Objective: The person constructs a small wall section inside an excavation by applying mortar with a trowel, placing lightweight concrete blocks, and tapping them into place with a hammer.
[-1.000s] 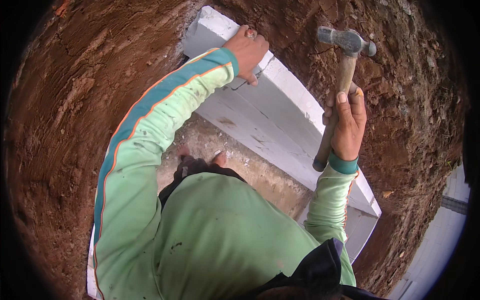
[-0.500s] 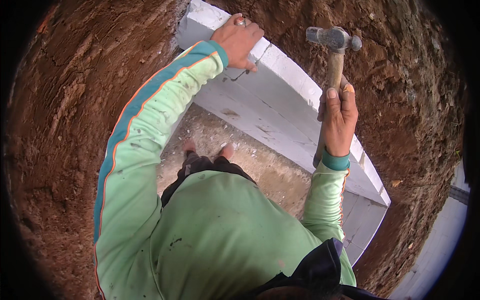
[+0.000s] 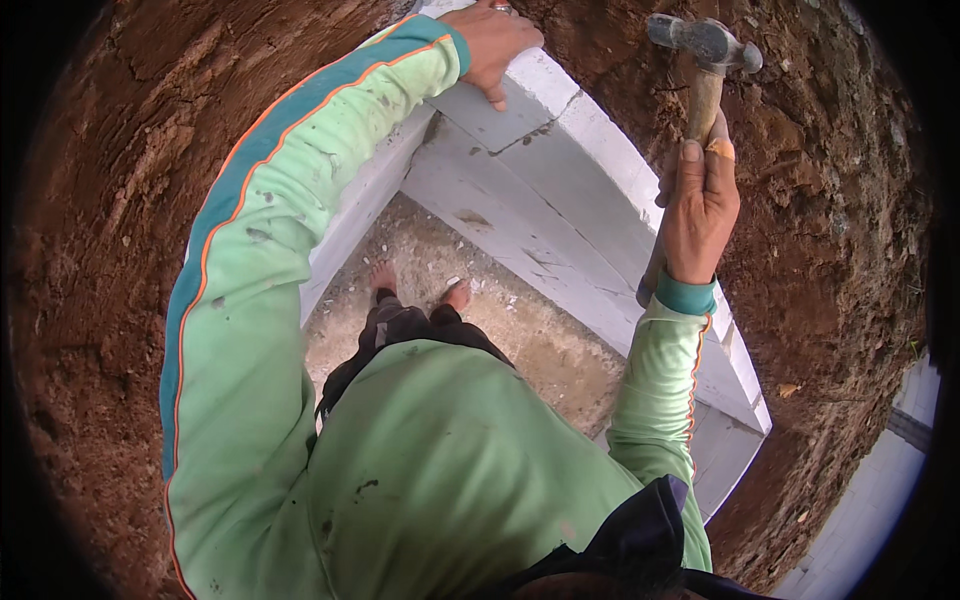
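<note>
My left hand (image 3: 492, 50) grips the top edge of a white block (image 3: 498, 115) at the far end of a low wall. Its thumb presses on the block's inner face and its fingers lie over the top, partly cut off by the picture's upper edge. My right hand (image 3: 703, 220) is closed round the wooden handle of a ball-peen hammer (image 3: 706, 45). The hammer stands upright, its metal head raised above the dirt side of the wall, apart from the blocks. A thin joint runs between the gripped block and the neighbouring block (image 3: 600, 135).
White block walls (image 3: 540, 225) enclose me on several sides, meeting in a corner at far left. My bare feet stand on a dirty floor (image 3: 540, 340) with white chips. Reddish-brown earth (image 3: 820, 230) rises outside the walls. Another pale wall (image 3: 870, 500) shows at lower right.
My left hand has shifted left along the block's top, away from the joint. The hammer in my right hand has moved up and right in the picture. The view has also shifted slightly.
</note>
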The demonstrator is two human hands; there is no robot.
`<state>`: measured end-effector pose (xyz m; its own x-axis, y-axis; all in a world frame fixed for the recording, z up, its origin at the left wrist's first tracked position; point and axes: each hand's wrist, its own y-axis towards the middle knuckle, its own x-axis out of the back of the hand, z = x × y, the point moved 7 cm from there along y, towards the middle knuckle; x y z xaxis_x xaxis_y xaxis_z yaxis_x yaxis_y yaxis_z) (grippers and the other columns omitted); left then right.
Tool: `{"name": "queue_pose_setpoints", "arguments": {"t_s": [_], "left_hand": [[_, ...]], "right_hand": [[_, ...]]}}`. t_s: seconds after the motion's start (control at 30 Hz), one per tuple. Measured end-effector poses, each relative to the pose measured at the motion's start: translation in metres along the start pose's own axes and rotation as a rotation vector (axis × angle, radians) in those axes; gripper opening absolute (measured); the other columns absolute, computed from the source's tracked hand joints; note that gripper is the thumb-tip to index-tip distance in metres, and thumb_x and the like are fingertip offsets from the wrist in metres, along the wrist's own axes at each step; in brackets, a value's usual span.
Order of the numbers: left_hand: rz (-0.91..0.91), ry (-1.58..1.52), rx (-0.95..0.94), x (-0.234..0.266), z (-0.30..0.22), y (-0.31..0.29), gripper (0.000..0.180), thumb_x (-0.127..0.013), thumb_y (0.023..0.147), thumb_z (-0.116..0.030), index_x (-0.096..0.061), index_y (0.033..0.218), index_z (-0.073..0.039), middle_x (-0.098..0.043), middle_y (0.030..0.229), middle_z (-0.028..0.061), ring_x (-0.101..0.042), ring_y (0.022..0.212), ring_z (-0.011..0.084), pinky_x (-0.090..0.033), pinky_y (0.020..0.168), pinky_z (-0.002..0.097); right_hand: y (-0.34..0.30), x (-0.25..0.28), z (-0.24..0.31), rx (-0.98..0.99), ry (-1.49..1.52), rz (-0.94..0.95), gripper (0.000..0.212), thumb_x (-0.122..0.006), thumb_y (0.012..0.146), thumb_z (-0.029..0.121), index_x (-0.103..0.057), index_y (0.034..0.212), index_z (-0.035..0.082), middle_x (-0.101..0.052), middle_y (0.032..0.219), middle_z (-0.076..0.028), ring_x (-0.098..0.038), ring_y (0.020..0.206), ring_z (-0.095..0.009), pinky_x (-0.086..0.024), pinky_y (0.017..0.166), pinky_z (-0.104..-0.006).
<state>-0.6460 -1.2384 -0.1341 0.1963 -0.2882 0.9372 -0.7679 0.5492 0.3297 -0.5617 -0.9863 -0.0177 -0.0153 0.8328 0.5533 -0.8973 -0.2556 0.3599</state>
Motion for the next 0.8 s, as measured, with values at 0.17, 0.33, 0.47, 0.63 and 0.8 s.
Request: {"name": "queue_pose_setpoints", "arguments": {"t_s": [0.17,0.33,0.47,0.63,0.8], "left_hand": [[0.17,0.006,0.063,0.005,-0.014,0.007,0.096,-0.092,0.054,-0.053,-0.058,0.128,-0.002,-0.063,0.124,0.0183,-0.059,0.121,0.0384,-0.043,0.103,0.0535],[0.058,0.035,0.055,-0.003,-0.003,-0.005,0.096,-0.091,0.056,-0.054,-0.058,0.129,-0.002,-0.064,0.123,0.0201,-0.059,0.122,0.0396,-0.043,0.105,0.053],[0.179,0.016,0.163,-0.004,-0.01,0.005,0.099,-0.093,0.058,-0.046,-0.055,0.14,-0.005,-0.063,0.132,0.0131,-0.059,0.126,0.0339,-0.031,0.122,0.0511],[0.148,0.067,0.169,0.008,-0.012,0.001,0.102,-0.093,0.058,-0.047,-0.054,0.143,-0.006,-0.06,0.138,0.0113,-0.053,0.134,0.0319,-0.028,0.123,0.0512],[-0.483,-0.033,0.447,0.006,-0.076,-0.063,0.106,-0.09,0.069,-0.041,-0.04,0.155,-0.005,-0.036,0.162,0.0153,-0.028,0.154,0.0351,-0.023,0.124,0.0515]], "right_hand": [[-0.001,-0.035,-0.046,-0.081,-0.44,0.341,0.043,-0.059,0.104,0.017,-0.057,0.147,0.012,-0.074,0.099,-0.023,-0.073,0.086,-0.033,-0.055,0.079,-0.0404],[0.011,-0.019,-0.018,-0.092,-0.073,0.083,0.041,-0.056,0.108,0.018,-0.057,0.149,0.014,-0.059,0.074,-0.001,-0.054,0.065,-0.009,-0.048,0.059,-0.0273],[0.003,-0.042,-0.054,-0.037,-0.334,0.283,0.044,-0.058,0.105,0.018,-0.054,0.148,0.011,-0.068,0.083,-0.021,-0.068,0.075,-0.03,-0.053,0.074,-0.039],[0.012,-0.044,-0.047,-0.036,-0.296,0.34,0.045,-0.057,0.104,0.016,-0.053,0.149,0.013,-0.069,0.09,-0.021,-0.069,0.078,-0.031,-0.054,0.078,-0.0403],[0.029,-0.031,0.003,-0.136,-0.019,0.247,0.048,-0.054,0.108,0.015,-0.049,0.155,0.018,-0.061,0.083,0.0,-0.056,0.069,-0.007,-0.047,0.061,-0.025]]}}
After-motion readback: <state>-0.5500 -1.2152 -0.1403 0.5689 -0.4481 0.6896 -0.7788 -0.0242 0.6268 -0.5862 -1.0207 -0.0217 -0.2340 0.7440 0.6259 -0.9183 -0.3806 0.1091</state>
